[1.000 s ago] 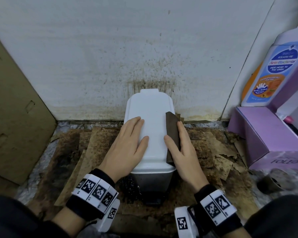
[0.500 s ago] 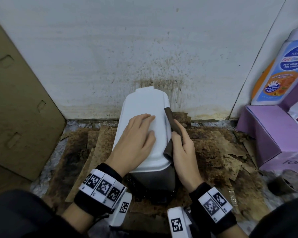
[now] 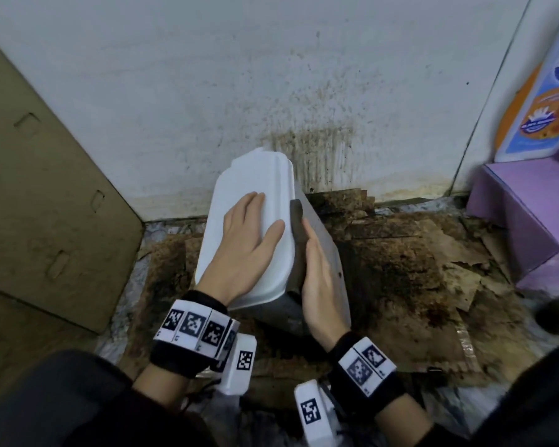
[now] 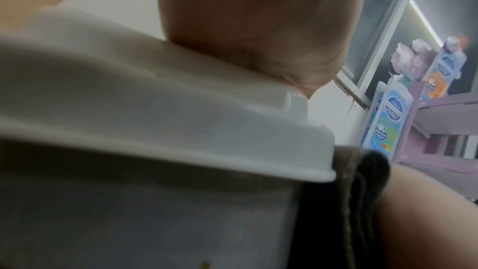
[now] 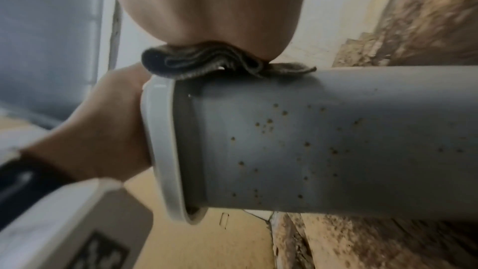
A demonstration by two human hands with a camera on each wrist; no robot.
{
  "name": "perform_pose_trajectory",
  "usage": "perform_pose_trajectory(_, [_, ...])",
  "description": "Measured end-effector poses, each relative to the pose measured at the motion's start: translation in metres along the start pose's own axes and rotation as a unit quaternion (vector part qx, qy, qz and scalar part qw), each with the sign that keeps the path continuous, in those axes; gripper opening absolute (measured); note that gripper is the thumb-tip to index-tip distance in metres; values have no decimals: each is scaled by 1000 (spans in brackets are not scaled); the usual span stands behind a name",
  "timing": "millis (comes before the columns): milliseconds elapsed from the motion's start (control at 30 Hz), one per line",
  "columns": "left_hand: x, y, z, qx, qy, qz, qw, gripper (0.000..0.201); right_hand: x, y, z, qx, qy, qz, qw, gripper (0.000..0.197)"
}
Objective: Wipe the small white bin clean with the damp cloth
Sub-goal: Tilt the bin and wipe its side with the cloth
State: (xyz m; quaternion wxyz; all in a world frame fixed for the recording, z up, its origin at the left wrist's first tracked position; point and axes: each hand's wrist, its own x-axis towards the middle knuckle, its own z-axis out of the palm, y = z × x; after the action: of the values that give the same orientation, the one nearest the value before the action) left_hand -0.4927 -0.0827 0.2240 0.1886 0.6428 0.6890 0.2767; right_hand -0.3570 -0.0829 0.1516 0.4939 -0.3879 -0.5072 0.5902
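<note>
The small bin leans to the left on the floor by the wall, its white lid closed. My left hand lies flat on the lid with straight fingers. My right hand presses the folded dark cloth flat against the bin's right side, just under the lid rim. In the right wrist view the cloth is bunched under my palm and the grey bin wall carries several brown specks. In the left wrist view the cloth sits beside the lid.
A cardboard sheet leans at the left. The wall behind the bin is stained brown. Soiled torn cardboard covers the floor. A purple box and a soap bottle stand at the right.
The bin has tipped to the left under my left hand. My right hand has slid the cloth off the lid's right edge down onto the bin's side wall.
</note>
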Motion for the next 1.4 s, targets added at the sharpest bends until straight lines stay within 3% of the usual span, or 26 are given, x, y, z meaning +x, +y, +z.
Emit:
perform_pose_trajectory(233, [-1, -25, -7, 53, 53, 17, 997, 78, 2, 17, 26, -36, -4, -24, 999, 44])
perform_pose_trajectory(433, [-3, -41, -11, 74, 44, 23, 996, 90, 3, 69, 5, -176, 17, -29, 984, 55])
perform_pose_trajectory(733, [-7, -50, -15, 35, 39, 7, 999, 91, 4, 136, -53, -209, 48, 71, 974, 48])
perform_pose_trajectory(933, [-6, -49, -13, 46, 46, 11, 998, 90, 7, 125, -36, -215, 81, 88, 969, 49])
perform_pose_trajectory(1067, [-5, -50, -13, 52, 52, 12, 997, 89, 8, 86, 8, -182, 62, 22, 981, 59])
perform_pose_trajectory(1167, [-5, -51, -13, 54, 53, 14, 997, 89, 3, 61, 30, -171, 20, -46, 984, 55])
perform_pose_trajectory(1400, [-2, -49, -10, 55, 57, 19, 997, 91, 3, 71, 4, -231, -29, -132, 963, 52])
